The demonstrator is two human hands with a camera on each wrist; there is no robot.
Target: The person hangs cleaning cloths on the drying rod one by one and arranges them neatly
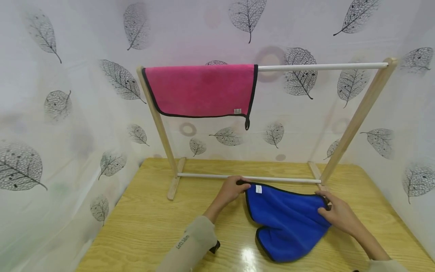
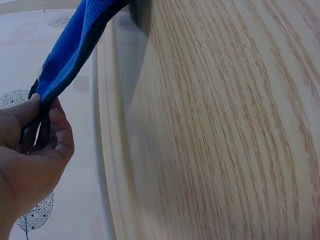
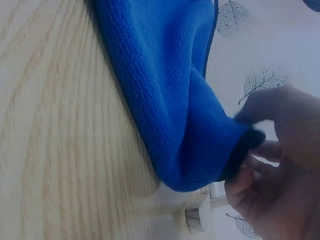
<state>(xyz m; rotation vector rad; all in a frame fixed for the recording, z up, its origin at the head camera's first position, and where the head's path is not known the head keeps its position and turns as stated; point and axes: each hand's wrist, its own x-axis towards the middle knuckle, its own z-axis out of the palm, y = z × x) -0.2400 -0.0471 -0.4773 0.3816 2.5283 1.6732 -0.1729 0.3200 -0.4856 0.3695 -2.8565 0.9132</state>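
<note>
A blue towel (image 1: 289,215) with black edging and a small white tag (image 1: 258,189) is stretched between my two hands. My left hand (image 1: 232,190) pinches its upper left corner near the rack's lower bar. At the upper right corner, my right hand (image 1: 338,212) grips the black edge between thumb and fingers. The lower part of the towel hangs in folds down to the table. In the left wrist view the blue towel (image 2: 67,55) runs up from the pinching fingers; in the right wrist view the towel (image 3: 160,95) bulges in soft folds beside the hand.
A wooden rack with a white top bar (image 1: 323,67) and a lower bar (image 1: 272,179) stands at the back of the wood-grain table (image 1: 142,226). Over the top bar's left half hangs a pink towel (image 1: 204,90). Leaf-printed sheeting (image 1: 85,113) surrounds the table.
</note>
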